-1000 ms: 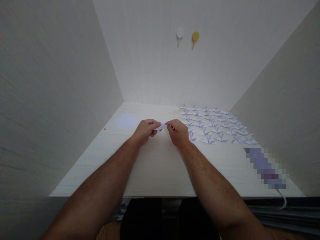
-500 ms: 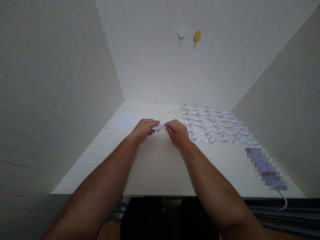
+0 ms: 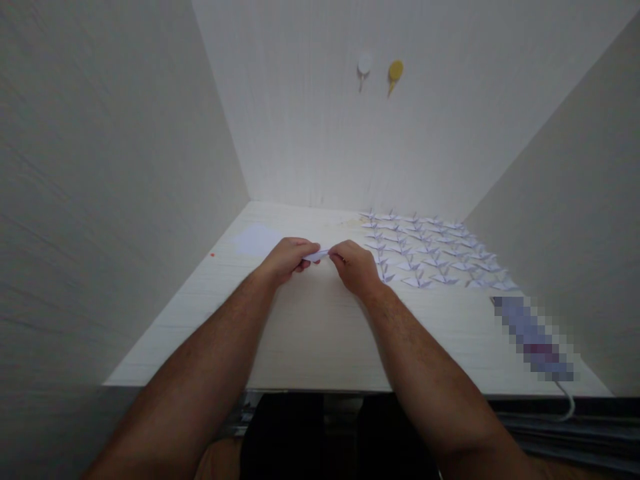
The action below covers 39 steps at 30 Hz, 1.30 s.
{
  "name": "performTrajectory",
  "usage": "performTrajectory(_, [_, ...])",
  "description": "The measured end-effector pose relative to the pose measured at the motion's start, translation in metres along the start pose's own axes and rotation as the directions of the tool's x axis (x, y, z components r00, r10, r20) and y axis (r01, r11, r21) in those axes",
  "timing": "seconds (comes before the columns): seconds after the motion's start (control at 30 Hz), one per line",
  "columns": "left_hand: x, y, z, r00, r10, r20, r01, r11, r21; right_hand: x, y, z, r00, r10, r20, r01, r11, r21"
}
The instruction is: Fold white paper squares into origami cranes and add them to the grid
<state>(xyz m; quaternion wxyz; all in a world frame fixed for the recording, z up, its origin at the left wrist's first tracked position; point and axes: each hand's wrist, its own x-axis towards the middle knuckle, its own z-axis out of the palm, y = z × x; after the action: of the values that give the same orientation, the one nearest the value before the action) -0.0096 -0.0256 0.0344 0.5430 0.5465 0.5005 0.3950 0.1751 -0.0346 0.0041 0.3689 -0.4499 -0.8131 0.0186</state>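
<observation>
A small folded piece of white paper [image 3: 318, 255] is pinched between both my hands over the middle of the white table [image 3: 320, 340]. My left hand [image 3: 287, 259] grips its left end with curled fingers. Its right end sits in the closed fingertips of my right hand [image 3: 354, 266]. Just right of my right hand lie several rows of small folded paper cranes [image 3: 430, 252], set out in a grid on the table.
A flat sheet of pale paper [image 3: 256, 239] lies at the far left of the table. A blurred long object [image 3: 533, 335] with a cable rests near the front right edge. Walls close in on three sides; two round hooks [image 3: 379, 69] hang on the back wall.
Both hands have stayed almost in place, shifting only slightly on the folded paper. The view has tilted a little.
</observation>
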Motion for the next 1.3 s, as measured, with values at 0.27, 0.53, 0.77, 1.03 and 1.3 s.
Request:
performTrajectory(0.27, [0.002,-0.002,-0.004,1.000,0.002,0.006,-0.002,0.998,0.055,0.000,-0.001,-0.003,0.999,-0.031,0.043,0.029,0.998,0.046])
performTrajectory(0.53, [0.006,-0.006,-0.002,0.999,0.040,-0.013,-0.038,0.994,0.107,0.001,-0.002,-0.001,0.997,-0.013,0.080,0.012,1.000,0.002])
performTrajectory(0.77, [0.011,-0.016,-0.005,0.997,0.074,-0.014,-0.071,0.985,0.158,0.002,-0.003,0.000,0.993,0.049,0.112,-0.042,0.997,-0.064])
performTrajectory(1.03, [0.003,-0.005,-0.002,1.000,0.010,-0.014,-0.009,0.999,0.033,0.003,-0.003,-0.002,0.991,0.126,0.050,-0.133,0.973,0.186])
performTrajectory(1.3, [0.002,-0.002,-0.001,0.999,-0.017,0.035,0.020,0.996,-0.085,0.003,-0.004,0.005,0.929,0.370,0.006,-0.306,0.758,0.577])
